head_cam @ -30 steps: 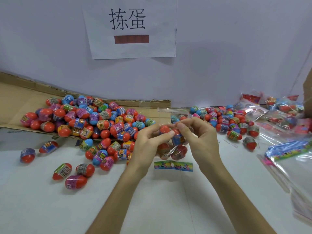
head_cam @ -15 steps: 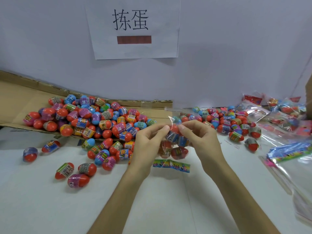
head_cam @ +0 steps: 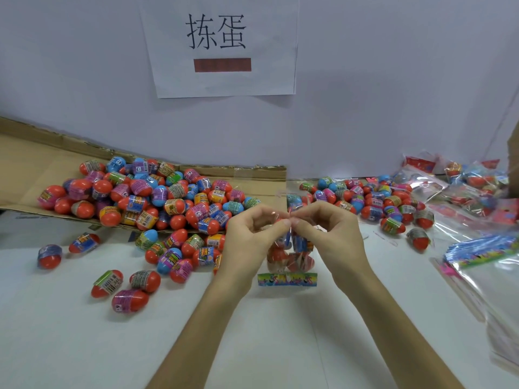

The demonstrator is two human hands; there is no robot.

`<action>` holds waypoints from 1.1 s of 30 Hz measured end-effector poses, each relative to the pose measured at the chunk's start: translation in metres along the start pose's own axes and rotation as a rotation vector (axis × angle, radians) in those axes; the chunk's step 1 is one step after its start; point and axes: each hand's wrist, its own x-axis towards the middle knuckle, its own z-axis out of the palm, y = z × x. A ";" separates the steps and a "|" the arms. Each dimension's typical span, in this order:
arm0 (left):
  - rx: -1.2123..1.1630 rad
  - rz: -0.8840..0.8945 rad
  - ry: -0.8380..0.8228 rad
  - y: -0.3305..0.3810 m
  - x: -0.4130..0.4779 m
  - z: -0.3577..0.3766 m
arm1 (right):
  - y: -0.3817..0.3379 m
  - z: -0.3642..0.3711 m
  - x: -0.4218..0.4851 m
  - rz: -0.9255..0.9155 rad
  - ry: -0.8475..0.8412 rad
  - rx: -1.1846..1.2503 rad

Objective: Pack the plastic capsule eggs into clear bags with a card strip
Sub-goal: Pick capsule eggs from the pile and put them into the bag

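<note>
Nearest you is the white counter, with both your forearms reaching forward over it. Just past them lies a colourful card strip, flat and crosswise, right at the foot of the clear bag; whether it sits inside the film or only touches it cannot be told. The bag stands between your hands with several capsule eggs in its lower part. Your left hand and right hand meet fingertip to fingertip above those eggs, each pinching the bag's upper film.

To your left, three loose eggs lie on the counter, and beyond them a big egg pile spills off a flattened cardboard sheet. To your right are spare clear bags and a stack of card strips, then a smaller egg heap and filled bags. A paper sign hangs on the wall behind.
</note>
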 end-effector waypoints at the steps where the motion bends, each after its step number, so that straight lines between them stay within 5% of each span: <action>1: -0.037 -0.011 0.017 0.000 0.000 -0.001 | -0.001 0.001 0.000 0.008 0.007 0.028; 13: -0.446 -0.053 0.105 0.014 -0.002 -0.001 | -0.009 -0.001 0.002 0.079 0.083 0.208; 33: -0.394 -0.057 0.140 0.008 -0.002 0.003 | -0.002 0.005 0.000 0.092 0.064 0.098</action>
